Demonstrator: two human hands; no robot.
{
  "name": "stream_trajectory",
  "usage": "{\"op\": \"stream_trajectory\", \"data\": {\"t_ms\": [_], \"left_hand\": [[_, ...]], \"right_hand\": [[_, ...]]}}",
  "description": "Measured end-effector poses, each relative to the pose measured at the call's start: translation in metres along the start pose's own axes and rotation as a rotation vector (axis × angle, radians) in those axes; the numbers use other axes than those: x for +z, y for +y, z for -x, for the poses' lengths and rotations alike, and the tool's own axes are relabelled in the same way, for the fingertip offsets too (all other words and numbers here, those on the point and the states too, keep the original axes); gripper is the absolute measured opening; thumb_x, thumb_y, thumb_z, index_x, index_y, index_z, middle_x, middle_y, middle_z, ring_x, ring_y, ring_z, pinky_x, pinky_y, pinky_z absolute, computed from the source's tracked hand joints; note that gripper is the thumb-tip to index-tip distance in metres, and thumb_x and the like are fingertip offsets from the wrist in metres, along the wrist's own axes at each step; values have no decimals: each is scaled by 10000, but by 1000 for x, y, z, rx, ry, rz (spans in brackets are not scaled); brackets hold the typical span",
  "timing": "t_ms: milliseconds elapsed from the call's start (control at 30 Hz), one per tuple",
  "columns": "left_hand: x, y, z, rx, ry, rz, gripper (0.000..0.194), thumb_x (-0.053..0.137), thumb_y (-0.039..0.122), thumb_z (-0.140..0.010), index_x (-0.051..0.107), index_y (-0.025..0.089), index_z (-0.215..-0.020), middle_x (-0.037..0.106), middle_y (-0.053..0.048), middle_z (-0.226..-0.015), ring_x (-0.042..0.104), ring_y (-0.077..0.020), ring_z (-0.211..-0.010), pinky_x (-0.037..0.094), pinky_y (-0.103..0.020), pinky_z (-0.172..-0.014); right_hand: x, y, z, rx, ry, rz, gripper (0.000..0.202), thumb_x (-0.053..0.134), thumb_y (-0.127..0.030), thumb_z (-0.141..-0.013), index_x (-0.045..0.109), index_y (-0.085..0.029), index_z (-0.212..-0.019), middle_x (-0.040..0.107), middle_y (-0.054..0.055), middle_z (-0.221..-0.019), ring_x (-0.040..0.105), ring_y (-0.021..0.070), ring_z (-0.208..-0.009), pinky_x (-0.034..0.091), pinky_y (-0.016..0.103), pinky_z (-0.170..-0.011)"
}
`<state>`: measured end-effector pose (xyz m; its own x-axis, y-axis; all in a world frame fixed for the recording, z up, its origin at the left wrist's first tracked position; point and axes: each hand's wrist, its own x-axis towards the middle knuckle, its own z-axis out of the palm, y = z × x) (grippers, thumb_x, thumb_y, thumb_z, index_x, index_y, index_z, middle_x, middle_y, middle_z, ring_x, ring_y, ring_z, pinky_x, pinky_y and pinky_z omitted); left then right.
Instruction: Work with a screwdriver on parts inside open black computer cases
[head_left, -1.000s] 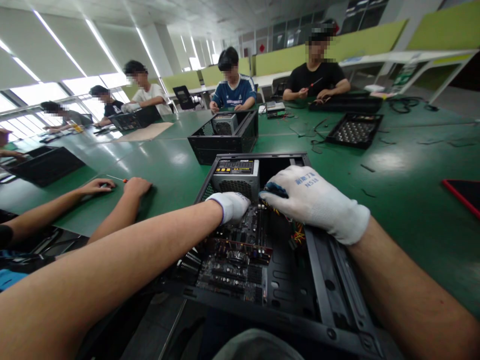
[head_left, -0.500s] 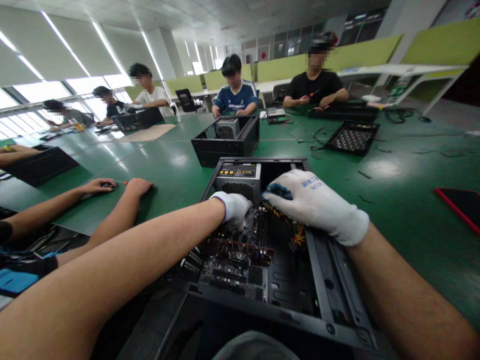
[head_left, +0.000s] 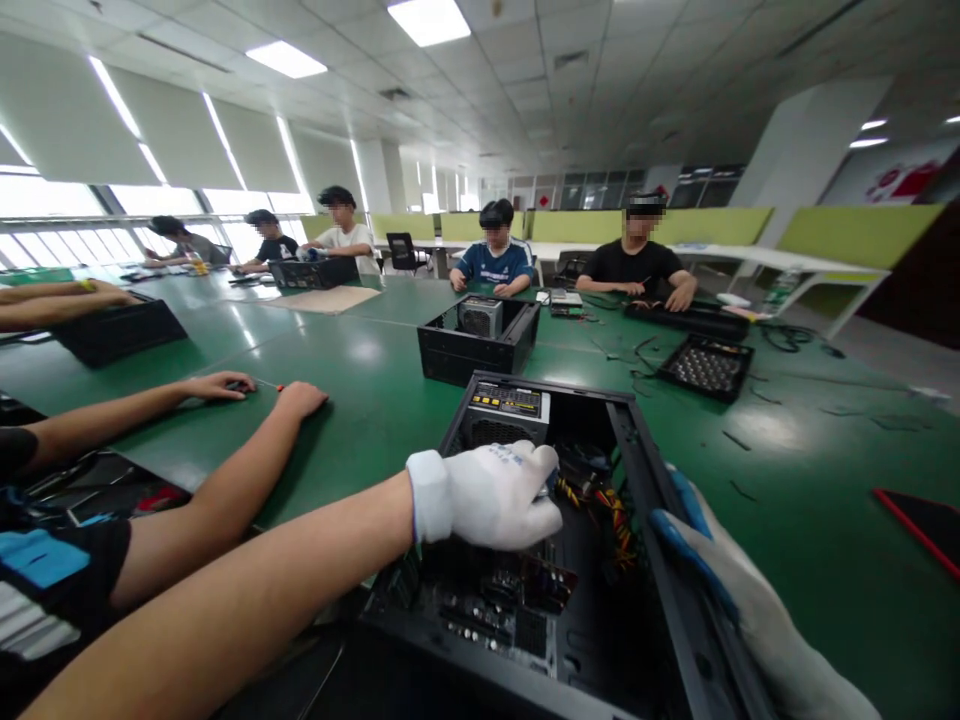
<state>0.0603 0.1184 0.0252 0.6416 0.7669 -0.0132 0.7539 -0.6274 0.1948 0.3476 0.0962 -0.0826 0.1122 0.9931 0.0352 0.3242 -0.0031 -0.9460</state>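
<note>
An open black computer case (head_left: 656, 560) lies in front of me, its inside facing up. Inside are a silver power supply (head_left: 510, 405), a motherboard (head_left: 480, 625) and yellow, red and black cables (head_left: 619, 525). My left hand (head_left: 499, 495), in a white glove with blue coating, hovers over the motherboard beside the power supply. Its fingers are curled together, and what they hold is hidden. On the case's right side rests my right hand (head_left: 720, 560), gloved too, with the thumb at the rim and the fingers along the outer wall.
Another black case (head_left: 480, 350) with a power supply stands just beyond mine. A black perforated panel (head_left: 705, 367) and loose cable scraps lie to the right, near a red-edged dark object (head_left: 919, 525). At left, a co-worker's bare hands (head_left: 300, 400) rest on the green table (head_left: 360, 400).
My right hand has left the cables and moved to the case's right side. My left hand has risen and shifted right over the board. The view has tilted up.
</note>
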Motion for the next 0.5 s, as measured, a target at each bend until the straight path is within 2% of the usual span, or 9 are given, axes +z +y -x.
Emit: {"op": "stream_trajectory", "data": {"t_ms": [67,167,233,267,300,367,433,500], "left_hand": [[-5,9,23,5,72,21,244,485,407,-961,563,198,-1060,707,-75,-970,712,-250,-871,553,-346,-772],[-3,23,59,15,171,19,217,476,411,-998,574,218,-1002,702,-42,-888,700,-228,-801,546,-334,-729],[-1,21,80,13,317,18,175,507,383,-982,596,236,-948,690,-25,-843,689,-207,-766,548,-316,-702],[-2,11,89,0,414,23,154,524,368,-962,607,248,-917,680,-17,-819,685,-200,-756,550,-306,-686],[-7,-7,97,-27,537,35,141,536,360,-941,623,260,-893,670,-12,-800,685,-196,-758,553,-297,-668],[-25,-61,109,-87,658,42,205,458,318,-946,654,273,-910,671,-30,-828,702,-212,-834,563,-310,-657],[-49,-129,118,-147,729,54,372,304,241,-952,673,263,-916,670,-47,-858,721,-224,-911,574,-342,-670],[-61,-183,122,-179,712,172,429,270,190,-917,693,259,-900,681,-29,-866,739,-207,-948,580,-338,-695]], "right_hand": [[9,-2,-1,-12,-3,-79,874,623,-659,-879,339,-292,-1621,411,8,-1660,324,294,-1545,231,420,-1284],[29,-16,-5,-39,-96,-215,784,626,-598,-907,371,-317,-1593,478,21,-1617,401,311,-1505,301,489,-1260],[48,-28,-12,-71,-176,-281,746,607,-576,-932,360,-314,-1586,516,49,-1585,479,319,-1453,353,530,-1228],[60,-33,-16,-107,-205,-283,727,595,-568,-945,360,-306,-1581,526,59,-1574,497,318,-1437,352,539,-1226],[72,-38,-22,-158,-223,-264,712,590,-560,-952,367,-295,-1573,526,66,-1571,494,314,-1437,331,537,-1237],[100,-45,-36,-270,-247,-191,692,588,-554,-956,390,-277,-1558,517,77,-1572,488,307,-1438,287,515,-1260],[132,-51,-54,-337,-293,-137,683,569,-562,-961,393,-275,-1556,532,91,-1553,549,305,-1378,326,505,-1243],[166,-59,-71,-363,-361,-109,671,477,-574,-998,347,-263,-1578,586,112,-1494,634,300,-1269,436,521,-1164]]}}
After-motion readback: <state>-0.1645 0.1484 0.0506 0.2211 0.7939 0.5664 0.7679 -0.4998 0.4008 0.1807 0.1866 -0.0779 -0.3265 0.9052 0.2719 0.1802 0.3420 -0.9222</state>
